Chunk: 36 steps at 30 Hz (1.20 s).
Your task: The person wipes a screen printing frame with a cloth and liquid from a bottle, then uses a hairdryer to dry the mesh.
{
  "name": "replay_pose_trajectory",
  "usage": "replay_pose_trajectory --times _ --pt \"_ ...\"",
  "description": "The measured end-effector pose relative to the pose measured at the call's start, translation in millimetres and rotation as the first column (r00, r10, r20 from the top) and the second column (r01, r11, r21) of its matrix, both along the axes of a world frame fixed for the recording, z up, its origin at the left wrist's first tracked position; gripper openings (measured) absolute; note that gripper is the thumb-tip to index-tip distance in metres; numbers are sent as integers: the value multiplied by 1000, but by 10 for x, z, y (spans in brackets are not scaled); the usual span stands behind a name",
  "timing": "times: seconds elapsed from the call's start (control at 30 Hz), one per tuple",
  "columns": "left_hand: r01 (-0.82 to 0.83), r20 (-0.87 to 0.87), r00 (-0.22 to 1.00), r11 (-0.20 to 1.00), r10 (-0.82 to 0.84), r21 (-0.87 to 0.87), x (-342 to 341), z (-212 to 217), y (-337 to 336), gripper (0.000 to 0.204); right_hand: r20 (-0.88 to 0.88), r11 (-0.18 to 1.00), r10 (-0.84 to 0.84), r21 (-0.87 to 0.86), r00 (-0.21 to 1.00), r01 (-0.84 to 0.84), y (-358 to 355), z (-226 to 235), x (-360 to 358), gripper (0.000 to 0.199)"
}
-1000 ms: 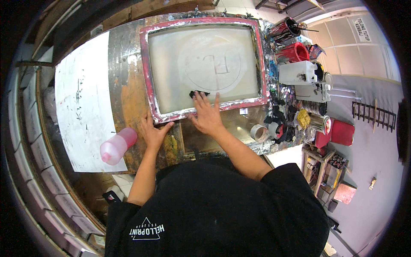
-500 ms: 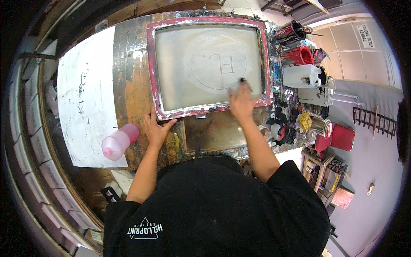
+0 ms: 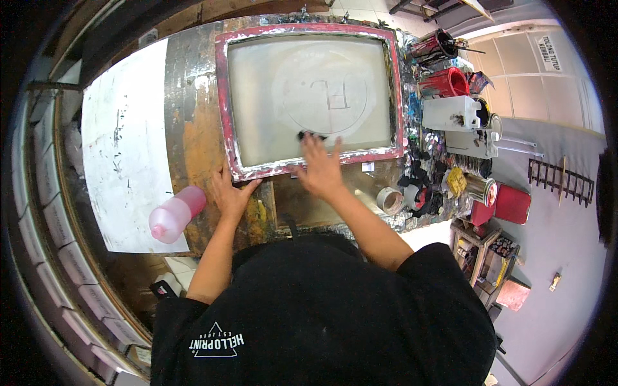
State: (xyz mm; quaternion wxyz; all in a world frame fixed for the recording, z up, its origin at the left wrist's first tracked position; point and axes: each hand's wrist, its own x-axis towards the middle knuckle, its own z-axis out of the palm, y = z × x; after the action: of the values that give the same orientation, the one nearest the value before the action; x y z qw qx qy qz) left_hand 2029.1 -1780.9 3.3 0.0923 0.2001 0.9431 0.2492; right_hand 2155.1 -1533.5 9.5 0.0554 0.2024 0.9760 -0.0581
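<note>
A printing screen with a red-stained frame [image 3: 223,116] lies flat on the paint-crusted table [image 3: 193,135]. Its pale mesh [image 3: 270,122] shows a faint circle with letter shapes. My right hand [image 3: 320,168] presses a small dark rag [image 3: 311,136] onto the mesh near the frame's front edge. My left hand [image 3: 230,195] rests flat on the table, fingertips against the frame's front left corner. It holds nothing.
A pink plastic bottle [image 3: 175,213] lies on its side to the left, on a large white sheet [image 3: 125,141]. To the right stand several paint cans, a red can [image 3: 444,82], a white jug [image 3: 450,113] and tape rolls [image 3: 390,200].
My right hand with the rag swept from the mesh's front middle to the right side, then back to the front middle. My left hand stayed at the frame's corner.
</note>
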Motion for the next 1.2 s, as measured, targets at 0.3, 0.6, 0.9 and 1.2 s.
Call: replay_pose_trajectory --times 0.3,0.6,0.9,1.2 --pt "-15 97 995 1000 13 17 -45 94 45 104 -131 948 -253 164 959 272 612 -203 -205 72" --pt "-5 113 994 1000 8 -24 -77 97 34 104 -186 868 496 90 848 -487 695 -182 -1230 64" --pt "3 69 998 1000 -5 24 -50 76 -15 108 -141 475 871 -10 471 -880 498 -114 -1435 68" --pt "21 63 998 1000 -20 -18 -60 4 -3 108 62 876 462 120 884 -467 -189 -130 -1799 78"
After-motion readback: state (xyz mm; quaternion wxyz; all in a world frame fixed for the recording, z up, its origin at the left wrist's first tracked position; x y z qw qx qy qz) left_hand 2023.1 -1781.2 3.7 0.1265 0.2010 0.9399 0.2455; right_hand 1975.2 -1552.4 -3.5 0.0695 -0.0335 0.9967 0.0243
